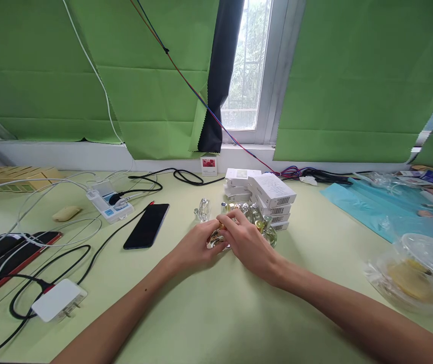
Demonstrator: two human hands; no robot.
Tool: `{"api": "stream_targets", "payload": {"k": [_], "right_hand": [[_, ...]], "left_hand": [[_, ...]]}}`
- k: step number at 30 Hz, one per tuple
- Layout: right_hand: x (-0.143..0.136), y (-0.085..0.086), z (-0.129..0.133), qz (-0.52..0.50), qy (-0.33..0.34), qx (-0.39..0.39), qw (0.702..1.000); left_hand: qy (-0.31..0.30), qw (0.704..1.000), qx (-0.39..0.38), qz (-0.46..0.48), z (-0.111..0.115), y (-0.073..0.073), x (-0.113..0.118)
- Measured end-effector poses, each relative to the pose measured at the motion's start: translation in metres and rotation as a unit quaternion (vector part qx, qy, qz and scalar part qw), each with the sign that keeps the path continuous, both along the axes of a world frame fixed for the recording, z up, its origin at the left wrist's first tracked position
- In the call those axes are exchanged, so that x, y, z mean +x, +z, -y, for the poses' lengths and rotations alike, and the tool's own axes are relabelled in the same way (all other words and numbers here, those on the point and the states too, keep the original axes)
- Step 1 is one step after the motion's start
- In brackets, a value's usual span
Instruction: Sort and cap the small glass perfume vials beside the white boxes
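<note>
My left hand is closed around a small glass bottle with a gold-coloured top, just above the table. The fingers of my right hand meet it from the other side, pinching at the bottle's top; they partly hide it. Right behind my hands stand several small clear bottles with silver and gold caps, close together. Another clear glass bottle is apart from them, to the left. Beside the group are stacked white boxes with barcodes.
On the left lie a black phone, a power strip, a white charger and tangled cables. A lidded plastic container and a blue sheet are on the right. A small white box stands by the wall.
</note>
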State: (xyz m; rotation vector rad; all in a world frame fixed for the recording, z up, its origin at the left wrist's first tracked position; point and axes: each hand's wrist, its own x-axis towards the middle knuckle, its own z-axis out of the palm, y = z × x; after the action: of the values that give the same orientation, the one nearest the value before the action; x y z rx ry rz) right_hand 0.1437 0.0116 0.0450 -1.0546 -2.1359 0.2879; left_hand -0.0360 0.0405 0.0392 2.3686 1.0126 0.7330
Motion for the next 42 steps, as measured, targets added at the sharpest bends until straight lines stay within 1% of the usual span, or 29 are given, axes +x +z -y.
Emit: {"api": "stream_targets", "payload": {"k": [4,13,20,23,30,36,42], "right_hand": [[0.000,0.004,0.002,-0.002,0.005,-0.003,1.000],[-0.001,-0.001,-0.001,0.014,-0.006,0.012,1.000],[-0.001,0.002,0.002,0.007,0.000,-0.002,1.000],[-0.002,0.003,0.003,-0.003,-0.005,0.009,1.000],[-0.002,-0.004,0.001,0.011,-0.006,0.032,0.999],[-0.001,-0.007,-0.003,0.009,-0.006,0.018,1.000],[-0.003,-0.003,-0.001,-0.013,-0.005,0.008,1.000]], "left_hand": [[0.004,1.000,0.004,0.005,-0.001,-0.001,-0.001],[-0.004,1.000,0.010,0.002,-0.001,0.001,0.000],[0.002,1.000,0.000,0.000,-0.001,0.000,0.000],[-0.001,1.000,0.002,0.009,-0.001,-0.001,0.000],[-0.002,1.000,0.000,0.013,0.001,0.001,0.001],[0.000,1.000,0.004,0.013,0.001,0.000,0.001],[0.000,1.000,0.005,0.005,0.001,-0.001,0.000]]}}
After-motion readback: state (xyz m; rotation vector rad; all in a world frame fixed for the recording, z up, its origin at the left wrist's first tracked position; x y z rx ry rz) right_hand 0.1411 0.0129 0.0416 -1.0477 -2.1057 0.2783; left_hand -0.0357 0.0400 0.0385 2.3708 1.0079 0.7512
